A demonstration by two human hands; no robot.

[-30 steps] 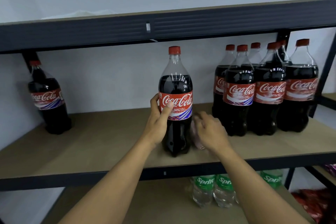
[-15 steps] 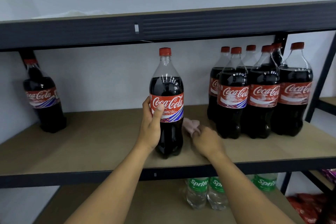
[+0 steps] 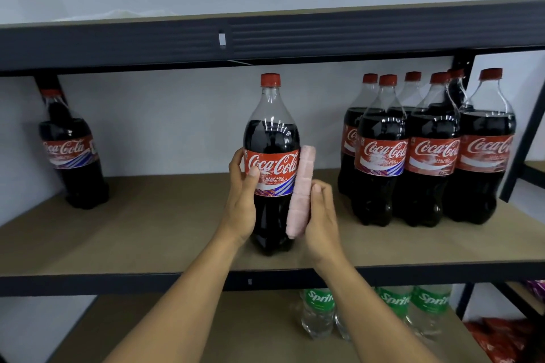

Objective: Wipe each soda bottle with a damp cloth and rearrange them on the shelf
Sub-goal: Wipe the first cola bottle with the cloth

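A large cola bottle [image 3: 271,138] with a red cap and red label stands upright near the front of the middle shelf [image 3: 147,233]. My left hand [image 3: 243,199] grips its left side at the label. My right hand [image 3: 321,215] presses a folded pink cloth [image 3: 301,190] flat against the bottle's right side. Several more cola bottles [image 3: 427,153] stand grouped at the right of the same shelf. A single cola bottle [image 3: 70,150] stands at the far left by the wall.
The dark upper shelf beam [image 3: 265,38] runs just above the bottle caps. Green-labelled Sprite bottles [image 3: 320,311] stand on the lower shelf. A dark upright post [image 3: 522,141] is at the right. Red packets [image 3: 501,339] lie at the bottom right.
My right hand lifted the pink cloth off the shelf board and brought it up against the right side of the held bottle. The left hand kept its grip.
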